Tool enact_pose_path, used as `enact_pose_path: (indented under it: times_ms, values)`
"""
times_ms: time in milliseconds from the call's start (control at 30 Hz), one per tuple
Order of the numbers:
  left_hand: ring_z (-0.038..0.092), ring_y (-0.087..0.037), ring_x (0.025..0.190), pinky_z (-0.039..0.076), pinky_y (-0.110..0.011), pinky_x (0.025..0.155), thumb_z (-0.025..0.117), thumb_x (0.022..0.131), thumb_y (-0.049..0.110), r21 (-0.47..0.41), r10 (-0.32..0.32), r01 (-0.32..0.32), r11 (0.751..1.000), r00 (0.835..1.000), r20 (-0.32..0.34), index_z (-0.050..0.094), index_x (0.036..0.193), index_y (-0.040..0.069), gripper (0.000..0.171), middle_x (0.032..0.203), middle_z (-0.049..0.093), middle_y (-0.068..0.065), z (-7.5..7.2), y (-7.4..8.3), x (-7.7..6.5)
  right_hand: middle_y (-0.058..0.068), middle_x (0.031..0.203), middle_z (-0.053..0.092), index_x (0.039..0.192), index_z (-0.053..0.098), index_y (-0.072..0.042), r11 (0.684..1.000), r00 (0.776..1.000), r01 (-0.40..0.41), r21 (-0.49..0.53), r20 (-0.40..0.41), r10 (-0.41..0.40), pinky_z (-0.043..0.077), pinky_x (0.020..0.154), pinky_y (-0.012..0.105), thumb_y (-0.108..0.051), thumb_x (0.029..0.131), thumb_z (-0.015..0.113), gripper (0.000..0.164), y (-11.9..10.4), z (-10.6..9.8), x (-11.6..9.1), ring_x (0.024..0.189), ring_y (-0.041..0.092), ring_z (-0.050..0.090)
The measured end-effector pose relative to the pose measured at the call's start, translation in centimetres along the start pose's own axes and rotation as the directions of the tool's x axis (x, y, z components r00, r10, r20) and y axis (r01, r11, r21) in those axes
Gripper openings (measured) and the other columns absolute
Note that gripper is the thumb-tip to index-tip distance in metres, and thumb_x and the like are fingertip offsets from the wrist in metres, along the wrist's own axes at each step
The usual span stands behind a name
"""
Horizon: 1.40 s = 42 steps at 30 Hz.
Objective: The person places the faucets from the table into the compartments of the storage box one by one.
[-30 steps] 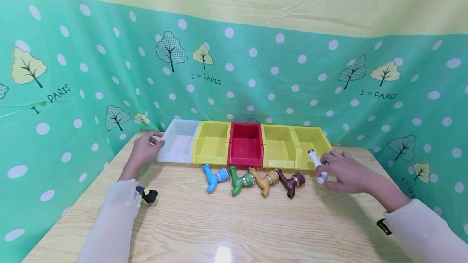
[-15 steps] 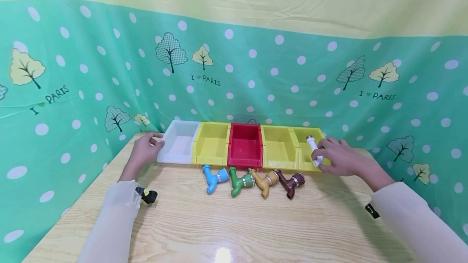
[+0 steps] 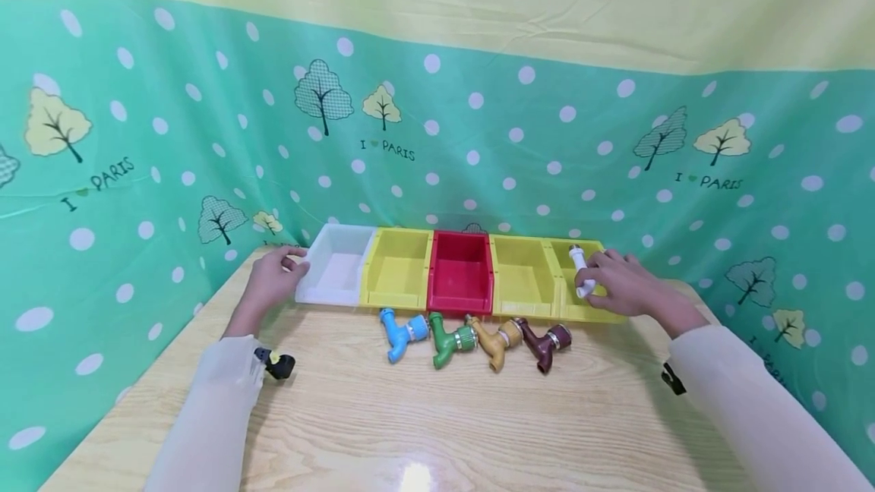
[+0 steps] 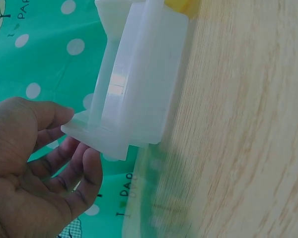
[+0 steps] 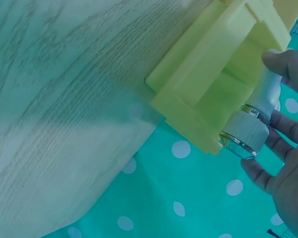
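In the head view my right hand (image 3: 625,285) holds a white plastic tap (image 3: 580,268) by its side, over the rightmost yellow bin (image 3: 593,311). The right wrist view shows the tap's ribbed collar (image 5: 247,128) with shiny metal rings, gripped between thumb and fingers above that yellow bin (image 5: 181,101). At the other end of the row, my left hand (image 3: 273,276) pinches the outer edge of a translucent white bin (image 3: 331,296). From the left wrist, the thumb and curled fingers (image 4: 54,116) meet at the corner of this bin (image 4: 149,94).
Between the end bins stand a yellow bin (image 3: 395,299), a red bin (image 3: 459,304) and another yellow bin (image 3: 522,306). Before them on the wooden table (image 3: 437,416) lie a blue tap (image 3: 396,336), a green tap (image 3: 446,342), an ochre tap (image 3: 494,342) and a maroon tap (image 3: 542,344). A polka-dot cloth (image 3: 478,196) hangs behind.
My right hand has carried the white tap back and slightly left, from the front edge of the rightmost yellow bin to over its inside. The left hand has stayed at the white bin.
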State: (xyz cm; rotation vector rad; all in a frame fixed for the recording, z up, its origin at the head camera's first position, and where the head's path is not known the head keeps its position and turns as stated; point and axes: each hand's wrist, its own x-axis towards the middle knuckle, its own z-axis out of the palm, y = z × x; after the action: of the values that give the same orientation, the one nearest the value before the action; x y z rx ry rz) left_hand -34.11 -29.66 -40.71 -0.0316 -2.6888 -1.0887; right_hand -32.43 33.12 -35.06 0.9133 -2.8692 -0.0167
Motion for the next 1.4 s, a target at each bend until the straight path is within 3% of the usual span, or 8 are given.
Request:
enact_pose_path:
  times_ms: [367, 600, 900, 1067, 1400]
  values:
    - [0.059, -0.031, 0.088, 0.052, -0.034, 0.067, 0.058, 0.105, 0.026, -0.009, -0.006, 0.006, 1.000, 1.000, -0.005, 0.058, 0.136, 0.000, 0.040, 0.104, 0.062, -0.020, 0.2, -0.4, 0.2, 0.011, 0.117, 0.063, 0.106, 0.076, -0.023, 0.998, 1.000, 0.016, 0.063, 0.011, -0.017, 0.037, 0.076, 0.044, -0.016, 0.089, 0.079, 0.019, 0.6, 1.0, 1.2, 0.101, 0.031, 0.051]
    - [0.059, -0.031, 0.088, 0.052, -0.034, 0.067, 0.058, 0.105, 0.026, -0.009, -0.009, 0.009, 1.000, 1.000, -0.006, 0.059, 0.135, 0.000, 0.040, 0.105, 0.062, -0.020, 0.2, -0.3, 0.3, 0.014, 0.120, 0.063, 0.101, 0.073, -0.025, 0.999, 0.999, 0.009, 0.051, 0.049, -0.012, 0.044, 0.084, 0.060, -0.021, 0.090, 0.079, 0.013, 1.0, 1.8, 2.0, 0.108, 0.037, 0.054]
    - [0.059, -0.031, 0.089, 0.052, -0.033, 0.068, 0.059, 0.105, 0.025, -0.021, -0.018, 0.018, 1.000, 1.000, -0.003, 0.059, 0.135, 0.000, 0.039, 0.106, 0.062, -0.020, 0.3, -0.2, 0.3, 0.016, 0.123, 0.062, 0.095, 0.068, -0.024, 1.000, 0.989, -0.025, 0.015, 0.144, 0.022, 0.038, 0.094, 0.076, -0.026, 0.095, 0.076, 0.007, 0.8, 2.5, 3.0, 0.114, 0.042, 0.052]
    - [0.060, -0.032, 0.089, 0.052, -0.034, 0.066, 0.059, 0.105, 0.025, -0.026, -0.004, 0.004, 1.000, 1.000, -0.005, 0.059, 0.135, -0.001, 0.040, 0.105, 0.063, -0.021, 0.3, -0.3, 0.1, 0.019, 0.123, 0.063, 0.099, 0.072, -0.022, 0.999, 0.983, -0.030, 0.014, 0.180, 0.027, 0.042, 0.094, 0.071, -0.026, 0.096, 0.074, 0.006, 0.7, 2.5, 3.4, 0.113, 0.042, 0.053]
    - [0.060, -0.030, 0.089, 0.052, -0.034, 0.067, 0.059, 0.105, 0.026, -0.020, -0.007, 0.007, 1.000, 1.000, -0.008, 0.059, 0.135, 0.000, 0.040, 0.106, 0.063, -0.020, 0.2, 0.0, -0.1, 0.017, 0.114, 0.065, 0.093, 0.071, -0.017, 1.000, 0.979, -0.021, 0.020, 0.204, 0.017, 0.048, 0.088, 0.063, -0.021, 0.095, 0.074, 0.006, 1.1, 3.5, 3.9, 0.102, 0.038, 0.056]
